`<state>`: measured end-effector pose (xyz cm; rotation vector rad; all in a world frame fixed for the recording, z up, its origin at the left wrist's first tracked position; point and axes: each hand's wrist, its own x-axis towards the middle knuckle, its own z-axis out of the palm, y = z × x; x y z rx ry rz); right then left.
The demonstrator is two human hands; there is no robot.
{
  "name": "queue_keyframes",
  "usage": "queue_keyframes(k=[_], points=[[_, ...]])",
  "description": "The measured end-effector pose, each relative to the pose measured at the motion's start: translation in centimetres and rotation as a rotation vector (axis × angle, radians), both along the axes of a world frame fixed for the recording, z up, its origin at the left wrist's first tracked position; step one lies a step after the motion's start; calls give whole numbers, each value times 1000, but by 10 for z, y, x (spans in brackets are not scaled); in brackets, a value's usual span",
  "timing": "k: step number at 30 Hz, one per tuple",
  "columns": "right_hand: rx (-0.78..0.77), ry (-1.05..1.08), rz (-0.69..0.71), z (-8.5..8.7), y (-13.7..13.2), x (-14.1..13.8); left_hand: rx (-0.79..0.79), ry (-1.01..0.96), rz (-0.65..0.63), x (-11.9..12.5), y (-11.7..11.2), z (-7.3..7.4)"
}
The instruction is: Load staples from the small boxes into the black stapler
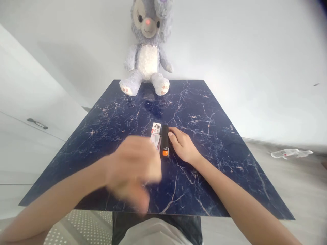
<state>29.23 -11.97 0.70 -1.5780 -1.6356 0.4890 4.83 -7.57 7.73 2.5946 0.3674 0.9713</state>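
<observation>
A long black object with an orange end (165,141), which looks like a stapler, lies lengthwise on the table. My right hand (183,145) rests at its right side, fingertips against or very close to it, not wrapped around it. Left of the black object are a small white printed box (156,128) and, nearer to me, a second white printed box (154,139), partly hidden. My left hand (134,166) is raised in front of them, smeared by motion. Whether its fingers hold anything cannot be made out.
The dark blue marbled table (204,136) has a grey and white plush toy (148,61) sitting at its far edge against the wall. A white cabinet with a dark handle (37,124) stands at left. A clear plastic bottle (286,153) lies on the floor at right.
</observation>
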Motion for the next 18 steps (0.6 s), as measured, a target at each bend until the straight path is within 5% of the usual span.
queue_keyframes(k=[2, 4, 7, 12, 18], points=[[-8, 12, 4, 1, 0, 0, 34, -24, -100, 16, 44, -18], [-15, 19, 8, 2, -1, 0, -26, 49, 103, 22, 81, -37], [-16, 17, 12, 2, -1, 0, -128, 271, 88, 17, 110, -61], [-14, 10, 14, -1, -1, 0, -263, 442, -112, 12, 105, -66], [-43, 13, -6, 1, -1, -1, -247, 416, -37, 20, 91, -66]])
